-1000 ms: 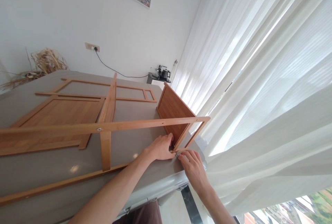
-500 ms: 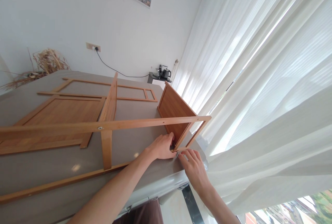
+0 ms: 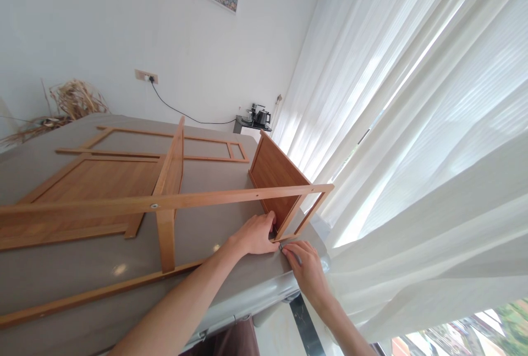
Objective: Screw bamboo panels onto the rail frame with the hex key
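A wooden shelf frame (image 3: 223,197) stands on its side on the grey-covered table. Its end panel (image 3: 278,171) is upright at the right, and a crosswise board (image 3: 168,235) joins the rails further left. My left hand (image 3: 256,234) is closed around the lower near corner of the end panel, thumb and fingers on either side of the wood. Just right of it, my right hand (image 3: 306,262) pinches a thin metal tool (image 3: 281,246), whose tip is at the lower rail by that corner. The tool is too small to name surely, and its far end is hidden.
Flat on the table (image 3: 206,240) lie a wooden panel (image 3: 99,185) and a slim ladder-like frame (image 3: 210,138). Behind stand a black kettle (image 3: 262,118) and dried stalks (image 3: 76,97). White curtains (image 3: 396,125) hang close along the right side.
My right hand's fingers have shifted slightly around the thin tool at the corner. My left hand keeps its hold, and the view has moved a little.
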Motion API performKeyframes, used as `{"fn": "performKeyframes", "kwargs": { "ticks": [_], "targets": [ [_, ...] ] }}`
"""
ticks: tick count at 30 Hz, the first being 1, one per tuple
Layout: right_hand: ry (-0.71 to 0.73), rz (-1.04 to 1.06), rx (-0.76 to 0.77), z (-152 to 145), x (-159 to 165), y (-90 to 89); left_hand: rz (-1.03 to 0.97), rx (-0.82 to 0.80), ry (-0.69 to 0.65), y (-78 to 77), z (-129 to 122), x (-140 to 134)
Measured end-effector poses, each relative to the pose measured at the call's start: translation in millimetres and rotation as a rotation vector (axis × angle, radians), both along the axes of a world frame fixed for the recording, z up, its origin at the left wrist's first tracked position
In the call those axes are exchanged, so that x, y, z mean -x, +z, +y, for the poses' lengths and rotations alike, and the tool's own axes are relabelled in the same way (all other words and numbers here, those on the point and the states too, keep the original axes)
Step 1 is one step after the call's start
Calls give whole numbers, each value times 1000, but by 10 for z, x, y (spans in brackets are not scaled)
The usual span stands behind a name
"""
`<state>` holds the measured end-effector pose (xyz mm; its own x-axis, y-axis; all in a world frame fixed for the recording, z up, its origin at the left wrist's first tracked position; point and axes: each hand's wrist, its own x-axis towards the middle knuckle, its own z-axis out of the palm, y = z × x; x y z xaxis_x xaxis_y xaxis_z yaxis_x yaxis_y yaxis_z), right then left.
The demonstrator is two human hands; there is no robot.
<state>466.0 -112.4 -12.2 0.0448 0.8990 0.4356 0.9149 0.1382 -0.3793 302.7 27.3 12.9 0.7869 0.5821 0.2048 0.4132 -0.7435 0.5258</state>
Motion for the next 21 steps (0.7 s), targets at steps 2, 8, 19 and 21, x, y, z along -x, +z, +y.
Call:
{"fn": "performKeyframes", "kwargs": {
  "ticks": [2,8,19,21],
  "targets": [
    [41,5,-15,-7,-14,6,2,1,2,1,1,1],
    [94,-88,-69,-36,-11,50,11,4,7,8,-2,0],
    [101,-393,-124,11,4,54,-3,3,2,2,4,0],
    [122,-450,-124,12,-1,63,-6,6,2,-9,9,-5]
  ]
}}
